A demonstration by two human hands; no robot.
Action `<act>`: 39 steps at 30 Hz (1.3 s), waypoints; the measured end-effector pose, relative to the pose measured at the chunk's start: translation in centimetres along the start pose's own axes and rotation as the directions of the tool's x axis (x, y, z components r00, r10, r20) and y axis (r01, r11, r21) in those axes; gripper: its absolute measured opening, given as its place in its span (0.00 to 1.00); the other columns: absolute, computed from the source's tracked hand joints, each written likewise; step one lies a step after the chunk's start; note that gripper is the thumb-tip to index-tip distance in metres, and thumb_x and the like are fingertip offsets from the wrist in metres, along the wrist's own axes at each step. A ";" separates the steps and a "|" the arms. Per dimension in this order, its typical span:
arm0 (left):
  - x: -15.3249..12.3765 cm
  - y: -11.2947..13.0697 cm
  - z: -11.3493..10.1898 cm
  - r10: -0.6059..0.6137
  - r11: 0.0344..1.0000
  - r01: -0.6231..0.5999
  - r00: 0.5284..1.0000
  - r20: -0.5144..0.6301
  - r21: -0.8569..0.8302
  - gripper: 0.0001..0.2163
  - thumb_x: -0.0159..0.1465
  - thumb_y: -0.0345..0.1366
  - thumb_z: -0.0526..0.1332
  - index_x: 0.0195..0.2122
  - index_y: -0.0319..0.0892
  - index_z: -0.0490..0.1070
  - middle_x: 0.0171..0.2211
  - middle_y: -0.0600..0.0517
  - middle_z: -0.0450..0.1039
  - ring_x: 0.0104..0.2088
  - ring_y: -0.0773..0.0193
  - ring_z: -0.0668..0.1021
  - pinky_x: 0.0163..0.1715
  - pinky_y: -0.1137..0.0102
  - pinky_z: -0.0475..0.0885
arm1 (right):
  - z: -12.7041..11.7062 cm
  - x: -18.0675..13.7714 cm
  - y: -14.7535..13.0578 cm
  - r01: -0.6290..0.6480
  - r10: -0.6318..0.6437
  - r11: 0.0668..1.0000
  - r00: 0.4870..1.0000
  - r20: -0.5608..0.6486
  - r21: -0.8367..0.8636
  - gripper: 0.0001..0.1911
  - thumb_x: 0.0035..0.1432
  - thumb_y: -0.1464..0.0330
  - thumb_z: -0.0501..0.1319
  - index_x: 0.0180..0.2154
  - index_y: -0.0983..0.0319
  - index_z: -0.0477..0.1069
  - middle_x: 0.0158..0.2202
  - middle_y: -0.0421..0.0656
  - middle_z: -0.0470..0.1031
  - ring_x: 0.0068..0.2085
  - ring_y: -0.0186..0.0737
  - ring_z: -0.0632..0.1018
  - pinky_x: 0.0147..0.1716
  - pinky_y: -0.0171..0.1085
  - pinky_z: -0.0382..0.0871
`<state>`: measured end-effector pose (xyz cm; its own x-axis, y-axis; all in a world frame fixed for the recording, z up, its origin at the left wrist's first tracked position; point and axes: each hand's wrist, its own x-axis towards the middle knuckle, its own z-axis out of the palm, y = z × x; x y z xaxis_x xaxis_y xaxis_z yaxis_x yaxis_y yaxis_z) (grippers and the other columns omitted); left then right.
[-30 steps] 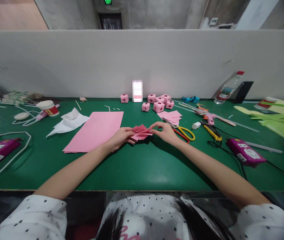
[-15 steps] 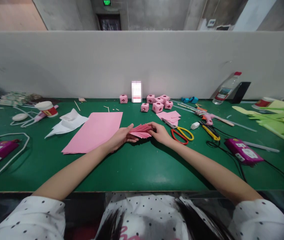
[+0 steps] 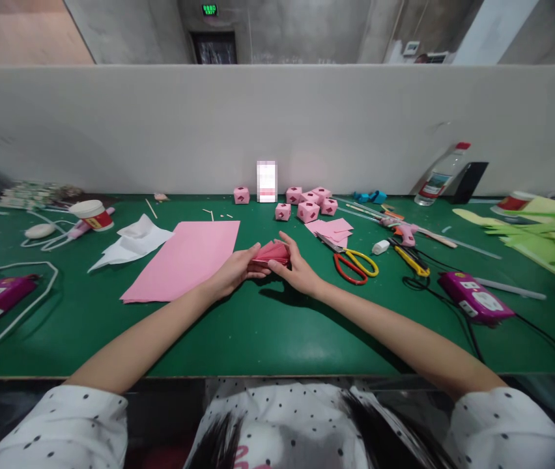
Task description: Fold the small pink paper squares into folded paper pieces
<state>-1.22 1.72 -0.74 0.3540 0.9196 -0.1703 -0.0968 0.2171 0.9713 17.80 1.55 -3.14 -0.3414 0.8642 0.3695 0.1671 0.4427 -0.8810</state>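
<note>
Several pink-red paper layers (image 3: 274,251) fan in our left hand (image 3: 234,271) and right hand (image 3: 303,272), fingers gripping, right of flat pink paper (image 3: 184,257).

Folded paper bundle (image 3: 273,253), deep pink, many thin layers gathered close, slightly fanned edges, lying crosswise from left to right, both ends partly covered, held mid-scene above the tabletop (image 3: 262,332).

The splayed pink paper bundle (image 3: 271,251) has closed up, its many fanned edges no longer spread toward the scissors (image 3: 348,253). The right fingers (image 3: 292,245) have shifted farther left of the scissors, forefinger and thumb now parted wider around the bundle's end.
</note>
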 end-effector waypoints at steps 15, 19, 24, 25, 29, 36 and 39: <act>-0.1 -0.6 1.7 -0.133 0.957 0.147 0.989 0.071 -0.252 0.14 0.68 0.44 0.57 0.39 0.38 0.73 0.30 0.47 0.78 0.30 0.67 0.80 0.35 0.74 0.75 | 1.3 2.1 0.2 -0.021 0.014 0.999 0.963 -0.270 -0.025 0.24 0.57 0.58 0.64 0.52 0.58 0.64 0.47 0.47 0.78 0.47 0.42 0.80 0.53 0.46 0.70; -0.4 -0.5 1.7 -0.113 0.977 0.136 0.983 0.142 -0.163 0.18 0.70 0.46 0.53 0.42 0.35 0.73 0.33 0.42 0.79 0.33 0.63 0.82 0.37 0.72 0.75 | 1.0 1.8 0.1 -0.001 -0.016 0.998 0.964 -0.266 -0.062 0.19 0.60 0.58 0.60 0.50 0.59 0.66 0.47 0.47 0.79 0.46 0.41 0.80 0.52 0.44 0.71; -0.5 -0.6 1.6 -0.064 0.976 0.094 0.985 0.158 -0.196 0.18 0.69 0.47 0.54 0.43 0.36 0.72 0.38 0.42 0.80 0.38 0.59 0.82 0.44 0.65 0.76 | 1.1 1.4 -0.5 0.031 -0.060 0.993 0.960 -0.274 -0.110 0.26 0.56 0.56 0.65 0.52 0.57 0.64 0.50 0.47 0.77 0.50 0.44 0.78 0.52 0.44 0.70; -0.4 -0.6 1.6 -0.065 0.973 0.095 0.987 0.146 -0.210 0.18 0.69 0.48 0.54 0.42 0.36 0.72 0.38 0.42 0.80 0.38 0.59 0.82 0.45 0.64 0.75 | 1.1 1.4 -0.5 0.031 -0.066 0.991 0.960 -0.271 -0.130 0.29 0.53 0.57 0.67 0.53 0.57 0.63 0.50 0.48 0.77 0.50 0.44 0.77 0.52 0.44 0.70; -0.4 -0.5 1.7 -0.116 0.965 0.140 0.986 0.115 -0.220 0.20 0.71 0.48 0.49 0.40 0.35 0.71 0.35 0.40 0.79 0.37 0.58 0.83 0.46 0.63 0.75 | 1.2 1.4 -0.4 0.033 -0.070 0.990 0.956 -0.284 -0.135 0.26 0.56 0.60 0.65 0.53 0.59 0.62 0.48 0.49 0.77 0.49 0.44 0.78 0.51 0.44 0.70; -0.5 -0.4 1.8 -0.098 0.966 0.119 0.990 0.101 -0.231 0.19 0.71 0.45 0.50 0.39 0.35 0.72 0.33 0.42 0.80 0.35 0.59 0.83 0.44 0.63 0.76 | 1.2 1.4 -0.2 0.048 -0.087 0.987 0.960 -0.264 -0.150 0.30 0.53 0.61 0.67 0.54 0.58 0.60 0.51 0.50 0.76 0.51 0.45 0.77 0.54 0.46 0.69; -0.5 -0.4 1.7 -0.102 0.968 0.123 0.989 0.104 -0.220 0.20 0.72 0.45 0.49 0.40 0.34 0.73 0.35 0.40 0.80 0.36 0.59 0.83 0.44 0.64 0.76 | 1.2 1.5 0.0 0.057 -0.087 0.991 0.963 -0.256 -0.122 0.22 0.61 0.61 0.59 0.55 0.58 0.60 0.51 0.50 0.76 0.51 0.44 0.77 0.54 0.46 0.69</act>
<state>0.22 0.66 -0.80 0.4569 0.8536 -0.2503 -0.2549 0.3952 0.8825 16.17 2.55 -2.97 -0.1066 0.8545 0.5084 0.2591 0.5175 -0.8155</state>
